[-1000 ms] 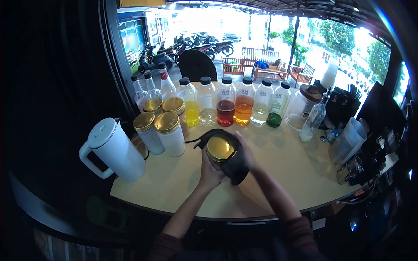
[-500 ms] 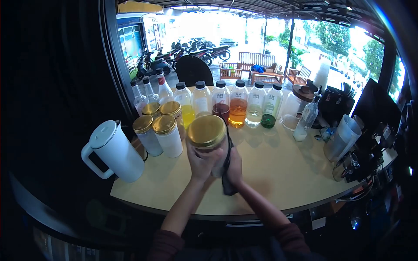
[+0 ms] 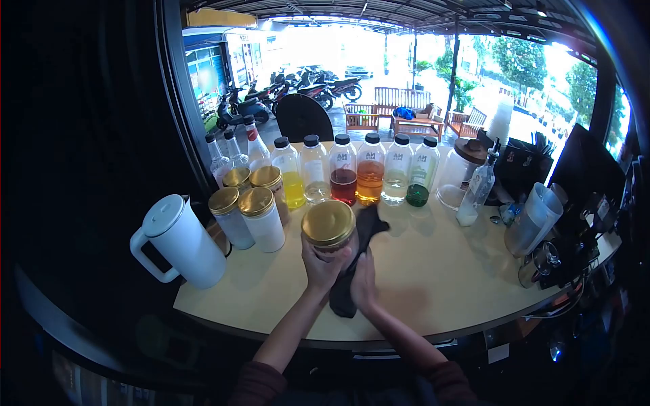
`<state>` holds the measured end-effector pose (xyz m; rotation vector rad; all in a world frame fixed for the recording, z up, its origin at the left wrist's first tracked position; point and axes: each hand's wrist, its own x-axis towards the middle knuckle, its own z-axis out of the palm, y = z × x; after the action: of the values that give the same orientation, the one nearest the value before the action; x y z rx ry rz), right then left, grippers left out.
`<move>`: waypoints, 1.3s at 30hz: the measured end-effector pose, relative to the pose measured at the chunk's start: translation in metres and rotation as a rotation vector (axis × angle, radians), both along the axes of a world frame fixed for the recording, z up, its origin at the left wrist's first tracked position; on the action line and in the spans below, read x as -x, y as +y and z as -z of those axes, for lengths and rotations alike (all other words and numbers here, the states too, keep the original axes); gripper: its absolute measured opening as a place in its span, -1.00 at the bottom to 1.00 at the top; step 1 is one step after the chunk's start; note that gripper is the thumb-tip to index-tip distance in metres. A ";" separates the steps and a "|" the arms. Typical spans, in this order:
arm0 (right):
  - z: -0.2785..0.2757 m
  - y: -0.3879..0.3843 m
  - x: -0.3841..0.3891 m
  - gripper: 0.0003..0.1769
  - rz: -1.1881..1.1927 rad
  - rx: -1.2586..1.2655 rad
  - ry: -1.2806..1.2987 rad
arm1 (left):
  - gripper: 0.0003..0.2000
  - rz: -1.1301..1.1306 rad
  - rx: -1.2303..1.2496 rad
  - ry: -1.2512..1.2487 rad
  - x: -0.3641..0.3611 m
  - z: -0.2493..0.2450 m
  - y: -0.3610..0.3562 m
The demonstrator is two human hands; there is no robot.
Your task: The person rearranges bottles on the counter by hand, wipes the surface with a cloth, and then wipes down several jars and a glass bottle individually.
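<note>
My left hand [image 3: 323,268] is wrapped round a clear jar [image 3: 332,252] with a gold lid [image 3: 328,223], held above the counter. The jar is upright or slightly tilted, its lower part hidden by my fingers. A dark cloth [image 3: 370,227] lies along the jar's right side, one end sticking up past it and the other hanging below. My right hand [image 3: 364,281] presses on the cloth from the right, fingers fairly straight and close together. To the left stand several similar gold-lidded jars [image 3: 263,223], some with pale contents.
A white pitcher [image 3: 181,240] stands at the counter's left edge. Several black-capped bottles of coloured liquid [image 3: 370,183] line the back. On the right are a brown-lidded container [image 3: 460,169], a spouted glass bottle [image 3: 477,193] and a clear measuring jug [image 3: 535,220]. The counter's front edge [image 3: 325,338] is close to me.
The jar sits a little lower in view, in my left hand. My right hand has slid down along it, and the cloth's upper end now flares out to the right.
</note>
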<state>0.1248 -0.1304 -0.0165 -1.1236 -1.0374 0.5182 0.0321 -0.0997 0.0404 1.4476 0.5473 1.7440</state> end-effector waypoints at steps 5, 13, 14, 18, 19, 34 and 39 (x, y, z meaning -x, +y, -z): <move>-0.054 0.001 -0.017 -0.50 -0.221 -0.050 0.121 | -0.25 0.404 0.057 0.062 0.005 0.007 0.006; -0.067 0.001 -0.015 -0.58 0.150 -0.451 -1.072 | -0.35 0.180 -0.050 0.622 0.014 0.017 0.026; -0.084 0.002 -0.017 -0.66 0.170 -0.437 -1.158 | -0.43 0.197 -0.067 0.656 0.016 0.014 0.028; -0.147 0.007 -0.027 -0.62 -0.091 -0.077 -1.209 | -0.40 0.527 0.212 0.938 0.031 -0.004 0.035; -0.151 0.017 -0.036 -0.62 -0.100 -0.068 -1.207 | -0.40 0.531 0.223 0.936 0.033 -0.005 0.030; -0.001 0.036 -0.044 -0.52 -0.534 0.354 0.154 | -0.40 0.088 0.023 0.286 0.047 0.034 0.001; -0.091 0.028 -0.022 -0.53 -0.608 -0.124 0.123 | -0.08 0.004 0.023 0.360 0.031 0.028 0.003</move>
<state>0.1465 -0.1027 0.0741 -0.6435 -1.2826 0.9764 0.0011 -0.0968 0.0125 1.7569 0.7475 1.4735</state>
